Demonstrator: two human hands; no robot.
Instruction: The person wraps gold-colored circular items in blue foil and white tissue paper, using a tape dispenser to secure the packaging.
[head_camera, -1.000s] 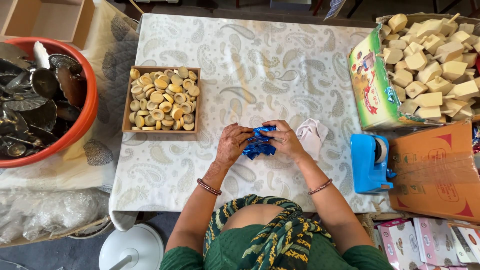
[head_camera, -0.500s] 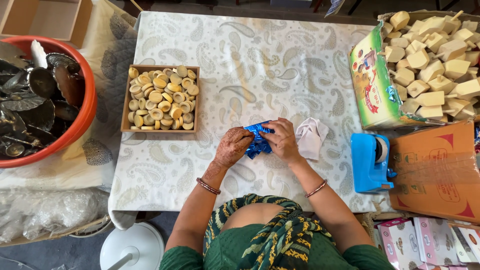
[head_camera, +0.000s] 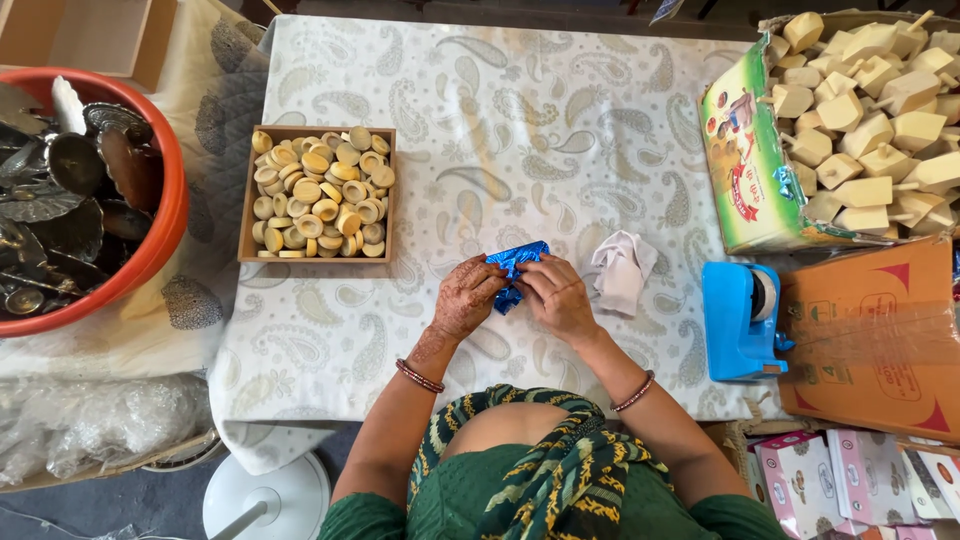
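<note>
Now | both hands (head_camera: 515, 297) pinch blue foil wrapper (head_camera: 516, 262) | long axis slants up-right

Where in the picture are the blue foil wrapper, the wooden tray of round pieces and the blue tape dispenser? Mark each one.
blue foil wrapper (head_camera: 514, 259), head view, on its upper part above the fingers.
wooden tray (head_camera: 243, 210), head view, on its left wall.
blue tape dispenser (head_camera: 728, 322), head view, on its blue body.

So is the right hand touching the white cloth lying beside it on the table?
Apart. The head view shows a strip of patterned tablecloth between the right hand and the white cloth; both hands, the left hand too, grip the blue foil wrapper.
</note>
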